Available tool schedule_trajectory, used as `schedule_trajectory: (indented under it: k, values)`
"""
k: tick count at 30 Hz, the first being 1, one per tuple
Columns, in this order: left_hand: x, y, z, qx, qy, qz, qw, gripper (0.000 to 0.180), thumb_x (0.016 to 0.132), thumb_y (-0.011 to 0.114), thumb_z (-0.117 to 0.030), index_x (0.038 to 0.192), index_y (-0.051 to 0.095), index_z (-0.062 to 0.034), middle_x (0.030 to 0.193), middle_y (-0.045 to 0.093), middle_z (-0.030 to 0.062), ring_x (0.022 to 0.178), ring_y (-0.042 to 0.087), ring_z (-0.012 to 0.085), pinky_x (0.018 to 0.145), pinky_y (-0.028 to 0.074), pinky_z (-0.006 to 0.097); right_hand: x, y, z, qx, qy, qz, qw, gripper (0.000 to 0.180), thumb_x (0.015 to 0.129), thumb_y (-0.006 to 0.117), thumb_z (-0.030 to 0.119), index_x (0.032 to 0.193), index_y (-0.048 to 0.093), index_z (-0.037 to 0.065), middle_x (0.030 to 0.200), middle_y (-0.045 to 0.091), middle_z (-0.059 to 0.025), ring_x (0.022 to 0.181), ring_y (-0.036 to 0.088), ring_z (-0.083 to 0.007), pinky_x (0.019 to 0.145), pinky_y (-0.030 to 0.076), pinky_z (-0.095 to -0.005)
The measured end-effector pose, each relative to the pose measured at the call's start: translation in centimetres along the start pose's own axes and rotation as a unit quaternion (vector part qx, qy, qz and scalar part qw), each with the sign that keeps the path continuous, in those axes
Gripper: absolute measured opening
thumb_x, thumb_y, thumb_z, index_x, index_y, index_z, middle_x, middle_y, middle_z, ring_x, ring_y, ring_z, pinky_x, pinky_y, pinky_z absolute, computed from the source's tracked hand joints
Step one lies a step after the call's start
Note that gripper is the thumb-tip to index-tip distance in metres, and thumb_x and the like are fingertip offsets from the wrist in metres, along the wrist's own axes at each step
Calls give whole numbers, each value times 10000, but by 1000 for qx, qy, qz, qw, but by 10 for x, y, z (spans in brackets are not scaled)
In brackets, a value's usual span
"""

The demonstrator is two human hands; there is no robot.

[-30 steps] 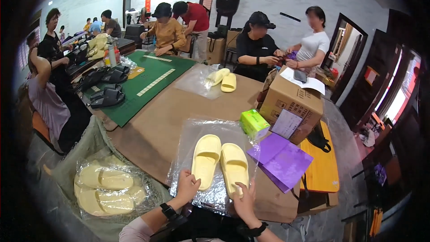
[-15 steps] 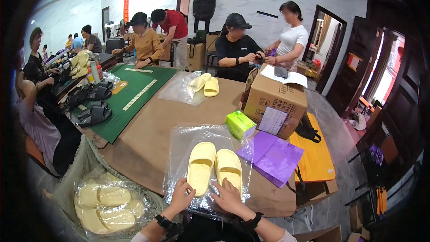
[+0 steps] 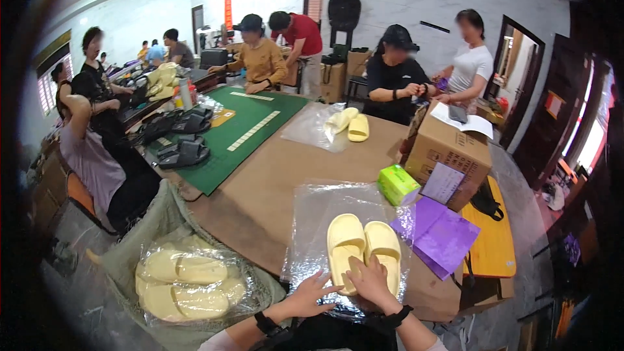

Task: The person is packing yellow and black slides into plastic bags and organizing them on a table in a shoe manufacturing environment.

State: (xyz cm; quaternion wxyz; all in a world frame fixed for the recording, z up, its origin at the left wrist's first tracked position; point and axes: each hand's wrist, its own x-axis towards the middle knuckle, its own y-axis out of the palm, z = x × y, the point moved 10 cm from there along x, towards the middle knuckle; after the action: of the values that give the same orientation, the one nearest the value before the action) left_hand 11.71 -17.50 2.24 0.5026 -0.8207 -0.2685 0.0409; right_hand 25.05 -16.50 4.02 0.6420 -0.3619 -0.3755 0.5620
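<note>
A pair of pale yellow slippers lies side by side, toes away from me, on a clear plastic bag point(image 3: 311, 221) at the table's near edge. My right hand point(image 3: 369, 283) is over the heel ends, its spread fingers touching the inner edges of the left slipper point(image 3: 346, 229) and the right slipper point(image 3: 382, 240). Beside the left slipper's heel, my left hand point(image 3: 312, 296) has its fingers stretched out and holds nothing. Both wrists wear dark bands.
Bagged yellow slippers point(image 3: 185, 302) fill a woven sack point(image 3: 260, 286) at my left. Purple bags point(image 3: 448, 237), a green tissue pack point(image 3: 398, 185) and a carton point(image 3: 448, 149) are to the right. Another slipper pair point(image 3: 357, 129) lies farther back. Several people sit or stand around.
The view has turned left, shifting the scene rightward. My right hand has moved across onto both slippers, which now sit closer together. The left hand's fingers have come off the left slipper.
</note>
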Motion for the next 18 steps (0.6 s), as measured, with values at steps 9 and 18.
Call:
schedule_trajectory:
  k: [9,18]
  values:
    - [-12,14,-3,0,-1,-1,1000,532,834,621,-259,1296,431,-76,1442,316,147,1309,264,446,1041,291,501,12,5,-7,-32,17,-13,999,631,862,515,420,1351,387,42,1348,350,-325,1282,328,-404,989,235,-515]
    - [-13,15,-6,32,-6,-15,999,505,868,585,-299,1307,448,-88,1415,349,156,1294,288,445,1054,290,497,5,-1,-6,-5,7,-30,1000,586,858,524,389,1302,445,15,1280,426,-292,1179,442,-374,973,274,-493]
